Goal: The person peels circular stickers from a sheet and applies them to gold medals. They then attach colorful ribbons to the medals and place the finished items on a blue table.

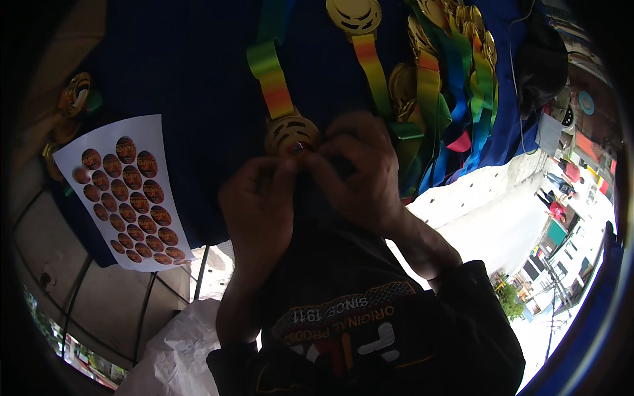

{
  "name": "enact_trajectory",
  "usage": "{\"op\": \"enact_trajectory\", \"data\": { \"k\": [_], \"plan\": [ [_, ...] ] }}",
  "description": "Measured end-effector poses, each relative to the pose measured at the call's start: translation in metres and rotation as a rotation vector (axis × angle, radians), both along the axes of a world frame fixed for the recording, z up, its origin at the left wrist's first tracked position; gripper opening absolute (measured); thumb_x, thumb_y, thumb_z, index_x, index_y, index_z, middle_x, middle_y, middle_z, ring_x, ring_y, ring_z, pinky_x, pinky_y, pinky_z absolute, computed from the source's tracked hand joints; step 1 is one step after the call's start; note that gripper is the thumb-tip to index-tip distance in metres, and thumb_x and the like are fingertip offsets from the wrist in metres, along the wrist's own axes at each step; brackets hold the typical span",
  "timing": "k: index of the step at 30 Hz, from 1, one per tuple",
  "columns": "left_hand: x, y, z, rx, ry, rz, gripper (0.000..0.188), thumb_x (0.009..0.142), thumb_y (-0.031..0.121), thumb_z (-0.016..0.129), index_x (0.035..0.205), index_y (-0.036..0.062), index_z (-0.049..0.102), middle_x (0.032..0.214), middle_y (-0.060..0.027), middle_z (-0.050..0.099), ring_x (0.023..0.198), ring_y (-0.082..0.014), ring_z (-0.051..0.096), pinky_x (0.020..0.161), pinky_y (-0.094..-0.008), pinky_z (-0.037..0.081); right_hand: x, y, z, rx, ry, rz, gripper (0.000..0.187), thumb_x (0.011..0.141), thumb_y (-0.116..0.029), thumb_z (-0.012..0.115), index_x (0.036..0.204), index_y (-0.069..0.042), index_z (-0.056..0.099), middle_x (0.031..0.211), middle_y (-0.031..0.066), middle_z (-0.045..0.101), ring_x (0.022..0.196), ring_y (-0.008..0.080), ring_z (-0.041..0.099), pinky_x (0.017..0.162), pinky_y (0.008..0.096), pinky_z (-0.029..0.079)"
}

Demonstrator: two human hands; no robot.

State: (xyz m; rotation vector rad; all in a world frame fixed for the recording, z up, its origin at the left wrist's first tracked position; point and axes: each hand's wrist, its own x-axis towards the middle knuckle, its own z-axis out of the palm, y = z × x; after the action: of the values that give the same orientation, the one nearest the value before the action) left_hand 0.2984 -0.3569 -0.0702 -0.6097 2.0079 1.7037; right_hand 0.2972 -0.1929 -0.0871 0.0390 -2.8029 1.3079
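Note:
A gold medal (289, 134) on a rainbow ribbon (269, 72) lies on a dark blue cloth (185, 72). Both my hands meet at its lower edge. My left hand (259, 204) and my right hand (360, 171) pinch a small round sticker (298, 149) against the medal's face with their fingertips. To the left lies a white sheet of round orange-brown stickers (129, 195), with a few spots peeled off.
More gold medals (354, 14) with rainbow, green and blue ribbons (456, 86) are piled at the upper right. Another medal (74, 96) sits at the cloth's left edge. A white bag (178, 350) lies below the table edge. A street shows far below on the right.

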Motion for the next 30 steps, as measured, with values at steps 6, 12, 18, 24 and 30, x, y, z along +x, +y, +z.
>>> {"op": "enact_trajectory", "data": {
  "k": [6, 12, 18, 24, 30],
  "plan": [
    [-0.001, -0.001, 0.003, -0.186, 0.072, -0.128, 0.023, 0.101, 0.020, 0.069, 0.098, -0.0026, 0.073, 0.075, -0.0024, 0.070, 0.067, -0.0033, 0.059, 0.059, -0.0214, 0.043, -0.001, -0.006, -0.002, 0.117, 0.009, -0.006, 0.011, 0.077, -0.011, 0.082, 0.078, -0.007, 0.072, 0.097, 0.0061, 0.064, 0.086, 0.0282, 0.063, 0.070, 0.0393, 0.053],
    [-0.004, -0.001, 0.000, -0.261, 0.128, -0.170, 0.025, 0.101, 0.020, 0.069, 0.095, -0.0045, 0.072, 0.076, -0.0046, 0.071, 0.069, -0.0057, 0.061, 0.061, -0.0244, 0.046, -0.003, -0.008, -0.001, 0.138, 0.007, -0.018, 0.011, 0.077, -0.012, 0.081, 0.075, -0.009, 0.071, 0.094, 0.0042, 0.063, 0.083, 0.0265, 0.061, 0.067, 0.0390, 0.052],
    [-0.008, -0.001, 0.000, -0.271, 0.156, -0.160, 0.026, 0.099, 0.020, 0.071, 0.090, -0.0049, 0.072, 0.069, -0.0084, 0.070, 0.060, -0.0084, 0.063, 0.055, -0.0265, 0.046, -0.006, -0.009, 0.000, 0.112, 0.008, -0.030, 0.012, 0.076, -0.009, 0.084, 0.074, -0.009, 0.071, 0.087, 0.0047, 0.064, 0.078, 0.0232, 0.060, 0.070, 0.0378, 0.047],
    [-0.010, -0.001, 0.002, -0.219, 0.074, -0.149, 0.023, 0.099, 0.017, 0.070, 0.093, -0.0044, 0.073, 0.075, -0.0048, 0.071, 0.068, -0.0051, 0.060, 0.062, -0.0240, 0.046, -0.008, -0.009, 0.001, 0.133, -0.014, -0.017, 0.013, 0.076, -0.010, 0.084, 0.074, -0.009, 0.071, 0.087, 0.0044, 0.063, 0.077, 0.0227, 0.059, 0.068, 0.0372, 0.046],
    [-0.011, -0.001, 0.003, -0.214, 0.057, -0.147, 0.022, 0.099, 0.016, 0.069, 0.093, -0.0049, 0.073, 0.077, -0.0066, 0.072, 0.071, -0.0065, 0.063, 0.065, -0.0248, 0.048, -0.009, -0.008, 0.001, 0.134, -0.023, -0.012, 0.013, 0.076, -0.010, 0.084, 0.074, -0.009, 0.071, 0.086, 0.0045, 0.063, 0.077, 0.0221, 0.059, 0.067, 0.0371, 0.046]
  ]
}}
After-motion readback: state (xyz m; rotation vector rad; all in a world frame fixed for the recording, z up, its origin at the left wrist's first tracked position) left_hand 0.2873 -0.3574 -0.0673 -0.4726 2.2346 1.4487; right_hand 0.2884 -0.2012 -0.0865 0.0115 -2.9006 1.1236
